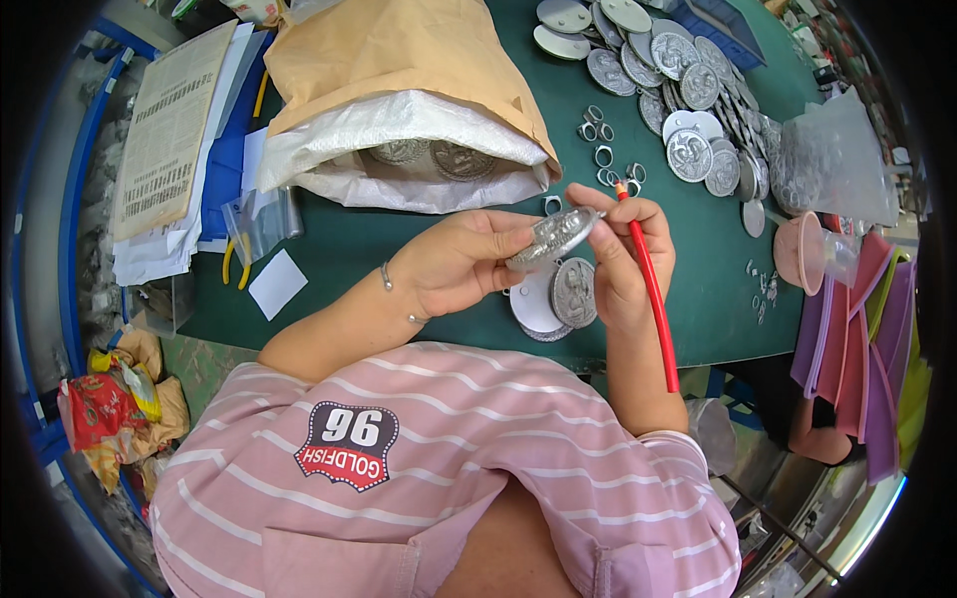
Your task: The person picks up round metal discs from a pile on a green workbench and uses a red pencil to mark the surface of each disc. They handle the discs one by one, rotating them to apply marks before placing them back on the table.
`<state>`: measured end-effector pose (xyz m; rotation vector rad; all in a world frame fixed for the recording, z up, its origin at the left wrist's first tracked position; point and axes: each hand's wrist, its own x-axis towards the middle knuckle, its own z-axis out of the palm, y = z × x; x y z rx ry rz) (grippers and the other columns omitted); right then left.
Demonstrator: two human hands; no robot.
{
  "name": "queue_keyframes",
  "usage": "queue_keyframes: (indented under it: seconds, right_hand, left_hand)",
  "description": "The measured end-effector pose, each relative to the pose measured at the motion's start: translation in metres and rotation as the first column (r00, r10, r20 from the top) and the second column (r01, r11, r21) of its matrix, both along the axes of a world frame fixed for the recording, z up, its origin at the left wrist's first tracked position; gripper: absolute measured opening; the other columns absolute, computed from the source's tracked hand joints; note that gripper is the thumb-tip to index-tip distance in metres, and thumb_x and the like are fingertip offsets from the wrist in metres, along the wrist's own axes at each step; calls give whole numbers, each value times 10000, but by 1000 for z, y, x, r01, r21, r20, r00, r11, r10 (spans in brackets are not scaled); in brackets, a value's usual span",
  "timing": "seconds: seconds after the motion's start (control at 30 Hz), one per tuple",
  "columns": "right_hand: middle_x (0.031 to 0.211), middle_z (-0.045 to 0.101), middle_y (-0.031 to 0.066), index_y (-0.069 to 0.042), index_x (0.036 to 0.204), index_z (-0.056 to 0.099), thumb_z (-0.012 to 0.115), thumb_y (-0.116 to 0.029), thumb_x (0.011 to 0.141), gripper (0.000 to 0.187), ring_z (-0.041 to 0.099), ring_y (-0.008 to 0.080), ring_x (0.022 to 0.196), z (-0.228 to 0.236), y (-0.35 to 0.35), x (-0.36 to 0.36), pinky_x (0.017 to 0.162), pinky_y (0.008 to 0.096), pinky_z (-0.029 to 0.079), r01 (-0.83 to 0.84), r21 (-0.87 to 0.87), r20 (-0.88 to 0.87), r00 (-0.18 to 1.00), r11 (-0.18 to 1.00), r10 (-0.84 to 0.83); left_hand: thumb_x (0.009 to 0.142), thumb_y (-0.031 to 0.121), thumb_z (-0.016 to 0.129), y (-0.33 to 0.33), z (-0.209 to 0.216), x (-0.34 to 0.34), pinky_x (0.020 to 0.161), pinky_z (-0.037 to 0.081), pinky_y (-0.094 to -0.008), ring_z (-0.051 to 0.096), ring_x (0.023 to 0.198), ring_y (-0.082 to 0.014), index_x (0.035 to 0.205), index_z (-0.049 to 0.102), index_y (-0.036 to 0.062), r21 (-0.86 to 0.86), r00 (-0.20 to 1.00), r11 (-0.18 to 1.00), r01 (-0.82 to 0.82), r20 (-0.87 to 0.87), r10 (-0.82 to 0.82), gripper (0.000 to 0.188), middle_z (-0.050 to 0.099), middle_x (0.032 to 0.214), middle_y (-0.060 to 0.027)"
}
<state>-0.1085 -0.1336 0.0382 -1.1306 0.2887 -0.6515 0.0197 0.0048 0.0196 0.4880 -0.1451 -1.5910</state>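
Observation:
My left hand point(467, 261) is closed round a silver embossed medallion point(554, 237), tilted up off the table. My right hand point(632, 261) has a slim red pencil point(653, 289) lodged between its fingers, its orange end upward. The thumb and a finger of that hand pinch at the medallion's edge; whatever small part lies between them is too hidden to make out. Just below, a few more medallions point(573, 291) lie on the green table point(349, 274), one of them with a plain pale face.
A paper sack with white lining point(409, 110) lies open, medallions inside. Heaped medallions point(688, 90) cover the back right, beside loose metal rings point(603, 156) and a clear plastic bag point(837, 164). A pink cup point(797, 254) stands right; papers point(169, 140) and yellow-handled pliers point(237, 261) lie left.

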Motion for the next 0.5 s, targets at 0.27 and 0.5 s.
queue_keyframes:
  seconds: [0.27,0.5]
  right_hand:
    - [885,580,94,7,954,508,486,-154,930,164,557,125,720,7,14,-2,645,240,467,253,-386,-64,952,887,-300]
    - [784,583,90,-26,916,456,604,-36,839,167,582,121,590,1,13,6,520,240,517,75,82,-166,984,994,-60]
  left_hand:
    - [879,159,569,-4,8,-6,796,520,-281,591,949,-139,1206,481,-21,50,944,964,-262,219,246,383,588,1052,-78]
    - [970,288,348,-2,29,-2,881,488,-395,563,1060,-226,1255,422,-25,49,879,925,-378,332,342,430,541,1175,-145]
